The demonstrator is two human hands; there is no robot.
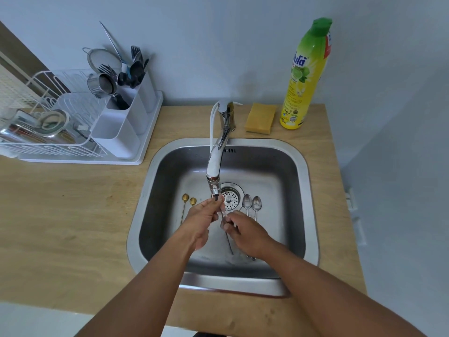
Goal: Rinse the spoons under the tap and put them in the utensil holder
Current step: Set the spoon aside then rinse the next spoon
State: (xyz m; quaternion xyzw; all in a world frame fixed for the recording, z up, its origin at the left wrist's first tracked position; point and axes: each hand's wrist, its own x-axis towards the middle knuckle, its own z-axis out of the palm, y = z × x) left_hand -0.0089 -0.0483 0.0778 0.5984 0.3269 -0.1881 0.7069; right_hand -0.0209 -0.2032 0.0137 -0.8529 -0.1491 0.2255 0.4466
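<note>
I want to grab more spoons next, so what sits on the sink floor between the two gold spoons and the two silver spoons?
In the head view, the round perforated drain strainer and the hands lie between them.

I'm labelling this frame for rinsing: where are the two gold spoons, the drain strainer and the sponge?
gold spoons (185,197): head view, bowl of the left one.
drain strainer (231,197): head view, perforated centre.
sponge (260,117): head view, top face.

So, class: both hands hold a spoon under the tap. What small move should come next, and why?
Probably lift the spoon left to the utensil holder. Both hands, left hand and right hand, already hold it beneath the tap; four spoons still wait in the sink.
</note>
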